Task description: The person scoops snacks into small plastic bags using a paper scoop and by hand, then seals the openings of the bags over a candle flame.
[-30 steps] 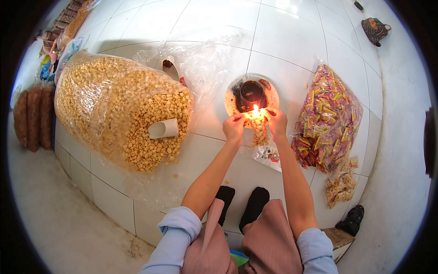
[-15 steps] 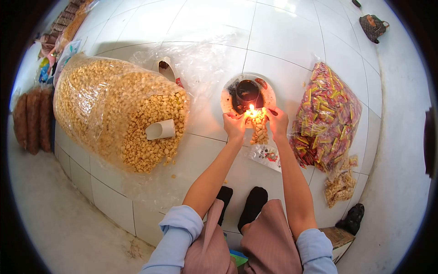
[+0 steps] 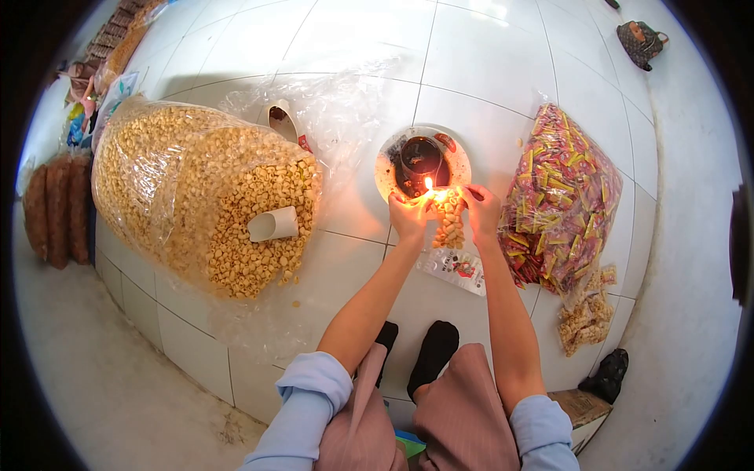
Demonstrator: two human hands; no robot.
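Note:
A small clear plastic bag of puffed corn snack (image 3: 448, 224) hangs upright between my two hands. My left hand (image 3: 408, 217) pinches its top left corner and my right hand (image 3: 483, 212) its top right corner. The bag's top edge is stretched beside a lit flame (image 3: 429, 183), whose glow hides part of my left fingertips. The flame burns at the near rim of a dark, glossy cup (image 3: 422, 156), standing on a stained white plate (image 3: 463, 170). Just below the bag, a printed white packet (image 3: 455, 272) lies on the tiles.
A big open bag of puffed snack (image 3: 169, 188) lies left, a white scoop (image 3: 273, 224) on the pieces. Another white scoop (image 3: 281, 119) is behind. Right are a bag of red-yellow sachets (image 3: 561, 196) and filled small bags (image 3: 585, 323). A black bundle (image 3: 606, 375) sits near the wall.
Both hands and the small bag have shifted slightly right relative to the flame and plate. The pinch at both corners stays the same.

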